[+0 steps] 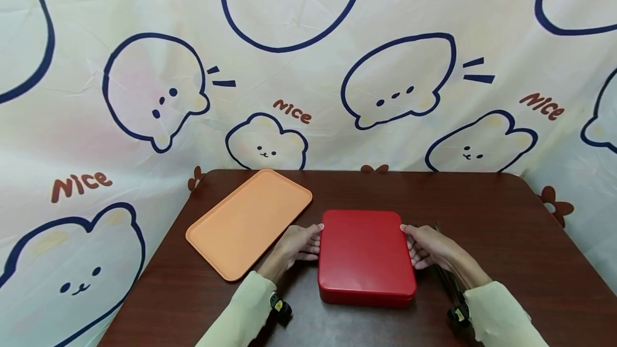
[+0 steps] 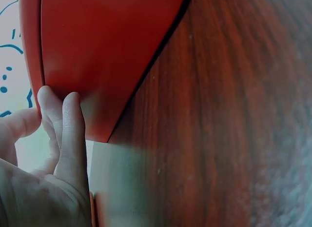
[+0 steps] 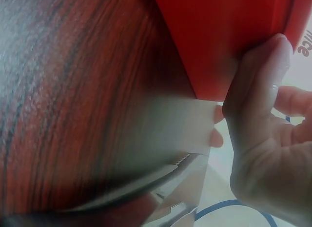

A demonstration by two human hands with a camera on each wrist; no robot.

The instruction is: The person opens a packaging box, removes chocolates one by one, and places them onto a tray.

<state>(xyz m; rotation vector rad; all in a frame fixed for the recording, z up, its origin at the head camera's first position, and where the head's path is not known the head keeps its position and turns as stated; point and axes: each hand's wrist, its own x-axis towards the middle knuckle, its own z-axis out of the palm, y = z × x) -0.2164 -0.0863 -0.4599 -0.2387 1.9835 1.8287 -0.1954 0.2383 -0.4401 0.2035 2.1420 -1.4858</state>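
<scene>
A red lidded box (image 1: 366, 253) lies flat on the table in front of me, a seam running around its side below the top. My left hand (image 1: 294, 244) holds its left edge, thumb at the lid (image 2: 30, 56) rim and fingertips against the side by the seam. On the opposite edge my right hand (image 1: 434, 248) grips in the same way, thumb up at the rim. Beneath and beside the right hand lie metal tongs (image 3: 187, 169) with serrated tips, partly hidden by the hand and wrist in the head view. The box's inside is hidden.
An orange rectangular tray (image 1: 250, 224) lies slanted at the left, its near edge close to my left hand. The dark brown wooden table (image 1: 482, 202) ends at a patterned curtain (image 1: 328, 84) that hangs behind and along both sides.
</scene>
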